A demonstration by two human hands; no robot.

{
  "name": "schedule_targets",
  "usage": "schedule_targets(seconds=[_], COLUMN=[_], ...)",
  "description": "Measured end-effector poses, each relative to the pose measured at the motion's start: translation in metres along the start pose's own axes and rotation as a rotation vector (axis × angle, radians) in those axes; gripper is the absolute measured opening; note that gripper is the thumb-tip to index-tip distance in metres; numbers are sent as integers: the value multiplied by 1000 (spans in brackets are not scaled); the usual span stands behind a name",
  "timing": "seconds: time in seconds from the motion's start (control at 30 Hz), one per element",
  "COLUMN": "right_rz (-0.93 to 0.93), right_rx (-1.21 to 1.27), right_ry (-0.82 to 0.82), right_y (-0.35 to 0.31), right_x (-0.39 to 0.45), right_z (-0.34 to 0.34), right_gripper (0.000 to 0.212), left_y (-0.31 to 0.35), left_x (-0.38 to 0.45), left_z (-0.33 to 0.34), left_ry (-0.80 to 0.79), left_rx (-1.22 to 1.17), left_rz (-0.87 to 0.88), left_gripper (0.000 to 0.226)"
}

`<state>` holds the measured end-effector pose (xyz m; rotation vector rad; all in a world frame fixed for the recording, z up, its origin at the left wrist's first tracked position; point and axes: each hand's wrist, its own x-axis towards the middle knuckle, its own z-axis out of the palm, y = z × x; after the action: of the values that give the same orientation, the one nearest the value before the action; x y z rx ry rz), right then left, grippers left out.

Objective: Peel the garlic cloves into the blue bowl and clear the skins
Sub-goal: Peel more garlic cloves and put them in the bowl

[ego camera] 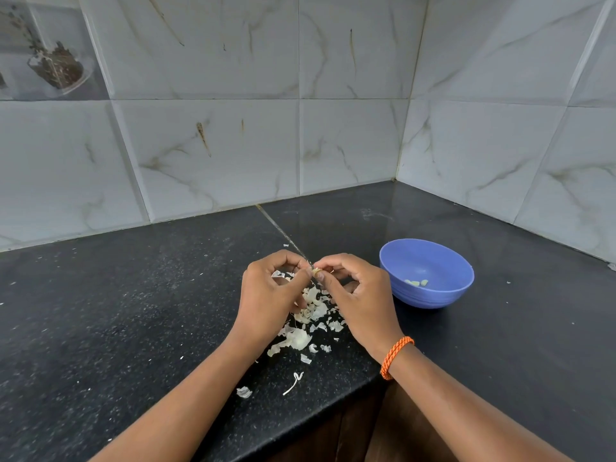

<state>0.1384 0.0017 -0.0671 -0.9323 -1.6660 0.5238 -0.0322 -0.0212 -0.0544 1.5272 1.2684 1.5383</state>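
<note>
Pinching a small pale garlic clove (pixel 316 270) between our left hand (pixel 270 296) and right hand (pixel 358 295), we work above papery white skins (pixel 311 315) beside the round blue plastic bowl (pixel 426 273).

Home kitchen corner: black granite counter (pixel 133 311), marbled wall tiles (pixel 216 145), wooden cabinet (pixel 350 428) below.

One head-worn wide-angle view looks forward and down, close over the black counter (pixel 133 311), tiled corner at upper right.
</note>
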Motion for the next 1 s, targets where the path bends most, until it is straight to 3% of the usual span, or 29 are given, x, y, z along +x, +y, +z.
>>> schedule_targets(seconds=[0.13, 0.3, 0.6, 0.87, 1.0], right_rz=[-1, -32, -45, -85, -34], right_rx=[-16, -53, -34, -106, -33], right_ry=[32, 63, 52, 49, 46], right_y=[0, -4, -5, -3, -3], right_x=[0, 0, -1, -1, -1], right_z=[-1, -2, 1, 2, 0], right_gripper=[8, 7, 12, 11, 11], left_y=[3, 7, 3, 0, 1], left_x=[-2, -2, 0, -1, -1], left_z=[-2, -5, -4, -4, -4], left_ry=[-39, -11, -5, 22, 17], left_rx=[14, 134, 96, 257, 161], left_rz=[-11, 71, 61, 156, 113], left_gripper=[17, 2, 9, 7, 4])
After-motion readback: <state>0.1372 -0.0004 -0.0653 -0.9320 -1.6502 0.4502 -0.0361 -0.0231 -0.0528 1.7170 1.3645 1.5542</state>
